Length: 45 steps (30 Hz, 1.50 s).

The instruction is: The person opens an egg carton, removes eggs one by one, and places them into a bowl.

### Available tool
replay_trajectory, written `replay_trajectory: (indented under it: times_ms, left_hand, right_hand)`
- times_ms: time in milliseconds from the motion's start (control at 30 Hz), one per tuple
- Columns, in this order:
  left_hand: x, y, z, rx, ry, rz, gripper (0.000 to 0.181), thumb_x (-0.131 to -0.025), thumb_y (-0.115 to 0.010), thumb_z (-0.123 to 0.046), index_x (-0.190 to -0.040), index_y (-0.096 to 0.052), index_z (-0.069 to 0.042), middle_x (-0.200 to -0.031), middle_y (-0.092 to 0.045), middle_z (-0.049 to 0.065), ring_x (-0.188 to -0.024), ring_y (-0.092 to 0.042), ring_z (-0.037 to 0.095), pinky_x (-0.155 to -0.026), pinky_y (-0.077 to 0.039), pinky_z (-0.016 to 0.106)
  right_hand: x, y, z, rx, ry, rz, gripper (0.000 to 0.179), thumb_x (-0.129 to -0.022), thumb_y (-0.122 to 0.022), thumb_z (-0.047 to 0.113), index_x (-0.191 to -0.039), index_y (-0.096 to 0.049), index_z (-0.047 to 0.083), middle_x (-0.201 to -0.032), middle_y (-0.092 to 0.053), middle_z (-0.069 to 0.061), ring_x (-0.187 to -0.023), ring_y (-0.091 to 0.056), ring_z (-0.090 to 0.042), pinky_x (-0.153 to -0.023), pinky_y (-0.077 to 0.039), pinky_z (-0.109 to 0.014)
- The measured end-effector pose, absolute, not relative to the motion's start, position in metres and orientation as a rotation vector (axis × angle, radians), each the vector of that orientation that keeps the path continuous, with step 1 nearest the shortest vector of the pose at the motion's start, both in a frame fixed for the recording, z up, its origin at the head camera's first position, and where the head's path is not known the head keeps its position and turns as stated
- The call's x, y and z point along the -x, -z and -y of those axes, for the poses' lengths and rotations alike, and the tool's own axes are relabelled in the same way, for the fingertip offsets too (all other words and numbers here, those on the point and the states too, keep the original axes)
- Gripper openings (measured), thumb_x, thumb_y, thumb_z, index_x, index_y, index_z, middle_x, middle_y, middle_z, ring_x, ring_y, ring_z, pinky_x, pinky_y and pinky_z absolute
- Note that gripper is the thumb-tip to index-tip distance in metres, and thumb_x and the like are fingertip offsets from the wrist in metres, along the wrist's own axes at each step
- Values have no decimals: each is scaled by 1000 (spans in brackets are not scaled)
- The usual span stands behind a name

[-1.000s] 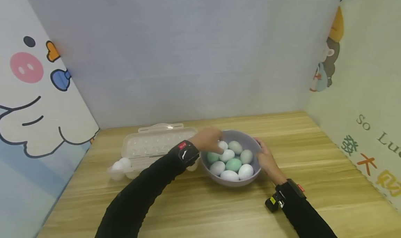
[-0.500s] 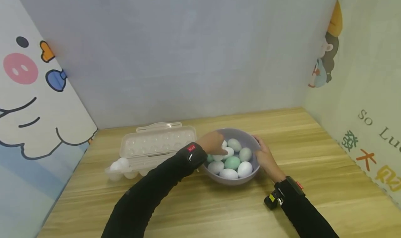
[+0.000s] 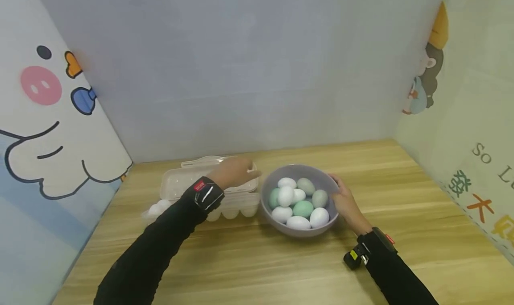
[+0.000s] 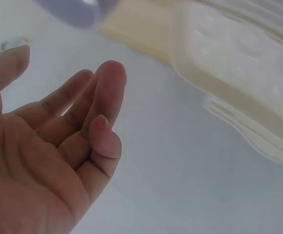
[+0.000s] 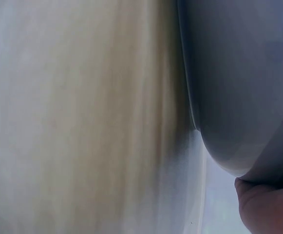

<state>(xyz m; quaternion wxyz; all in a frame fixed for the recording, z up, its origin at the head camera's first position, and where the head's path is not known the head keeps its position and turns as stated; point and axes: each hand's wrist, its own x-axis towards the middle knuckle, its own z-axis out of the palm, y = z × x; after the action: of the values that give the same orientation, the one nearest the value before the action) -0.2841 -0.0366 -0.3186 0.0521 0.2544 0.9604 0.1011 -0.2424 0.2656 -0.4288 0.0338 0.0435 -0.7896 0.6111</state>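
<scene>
My left hand (image 3: 234, 172) is raised over the clear plastic egg carton (image 3: 172, 183), overlapping its lifted lid in the head view. Nothing is in its grasp; the left wrist view shows the palm and loosely bent fingers (image 4: 109, 90) apart from the carton's edge (image 4: 229, 90). To the right stands a grey-purple bowl (image 3: 267, 215) of white, green and greyish eggs, one white egg (image 3: 286, 196) resting on top of others. My right hand (image 3: 348, 204) grips the bowl's right rim; in the right wrist view, a thumb or finger (image 5: 268, 207) lies against the outer wall (image 5: 238, 97).
White eggs (image 3: 158, 206) sit in the carton's left end, and several pale rounded cups or eggs (image 3: 230, 213) show along its front. The wooden tabletop (image 3: 249, 269) meets a pale back wall (image 3: 261, 73), with cartoon-printed panels on both sides.
My left hand dipped among the eggs in the bowl, then came out and moved left over the carton with nothing in it. A white egg now shows atop the pile. The right hand stays on the rim.
</scene>
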Motion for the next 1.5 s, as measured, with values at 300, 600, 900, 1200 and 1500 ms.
replay_trajectory:
  times_ms: [300,600,900,1200,1500]
  left_hand:
    - [263,332,149,-642,-264,-3039,35,-89,-50,-35,-101,-56,-3,-97,-60,12,-84,-57,26,-74,-46,43]
    - [242,352,228,-447,-253,-3071,31,-80,-62,-29,-90,-58,0,-83,-59,11,-70,-52,22,-63,-44,39]
    - [232,368,259,-194,-278,-2939,44,-75,-61,-47,-62,-44,-8,-60,-35,0,-56,-36,17,-52,-30,31]
    - [238,369,263,-215,-296,-2914,44,-73,-63,-48,-58,-42,-12,-58,-33,-2,-54,-34,15,-51,-27,29]
    - [236,367,258,-113,-369,-2942,42,-69,-67,-44,-60,-45,-10,-58,-35,0,-55,-36,16,-51,-28,29]
  right_hand:
    - [255,455,-272,-213,-1828,2428,68,-72,-31,-8,-137,-25,10,-141,-24,-22,-126,-22,-41,-100,-20,-59]
    - [248,440,-268,-200,-1867,2421,67,-72,-29,-8,-137,-22,5,-141,-22,-23,-127,-21,-40,-101,-20,-58]
    - [242,427,-265,-123,-1976,2431,68,-73,-27,-14,-138,-15,2,-144,-14,-22,-130,-14,-38,-104,-16,-54]
    - [252,447,-270,-166,-1909,2413,67,-74,-29,-7,-138,-20,8,-143,-18,-21,-128,-19,-40,-101,-19,-58]
    - [266,467,-278,-160,-1934,2380,66,-73,-29,-8,-137,-22,9,-143,-20,-16,-129,-19,-36,-103,-17,-55]
